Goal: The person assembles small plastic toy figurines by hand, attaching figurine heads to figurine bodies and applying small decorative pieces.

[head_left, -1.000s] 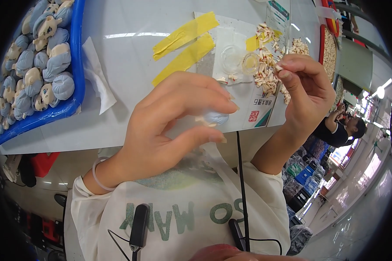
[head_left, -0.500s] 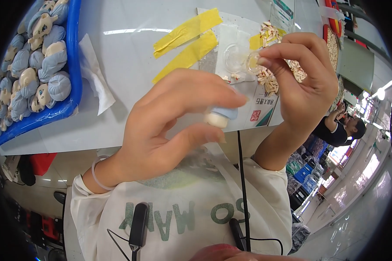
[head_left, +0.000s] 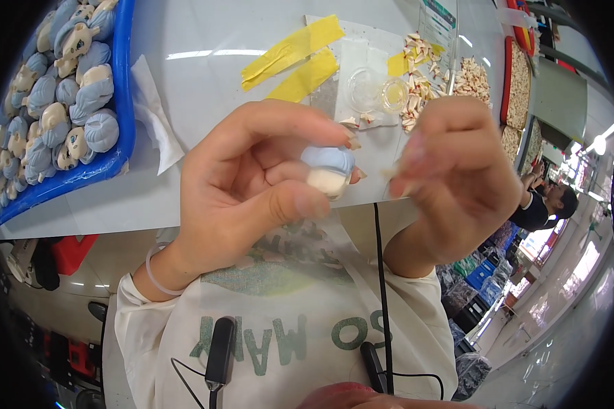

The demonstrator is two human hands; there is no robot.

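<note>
Between thumb and fingers, my left hand (head_left: 242, 184) holds a small doll head (head_left: 329, 172) with pale blue hair and a cream side, over the table's near edge. Small pointed bits show at the head's right side, by my fingertips. My right hand (head_left: 460, 177), blurred by motion, is just right of the head with thumb and finger pinched on a small cream piece (head_left: 389, 173). Beyond the hands are two clear round dishes, the larger dish (head_left: 363, 90) and the smaller dish (head_left: 394, 95) with something yellowish in it. Loose cream pointed pieces (head_left: 419, 92) with reddish edges lie beside them.
A blue tray (head_left: 124, 136) full of blue-haired doll heads stands at the left, near a white tissue (head_left: 153, 116). Yellow tape strips (head_left: 293, 51) cross the table. Red trays (head_left: 506, 82) of small pieces sit at the right. A black cable (head_left: 381, 273) hangs down in front of me.
My right hand has left the small dish and come down and nearer to the doll head. The left hand has turned the head and steadied, with its fingers now closer round it.
</note>
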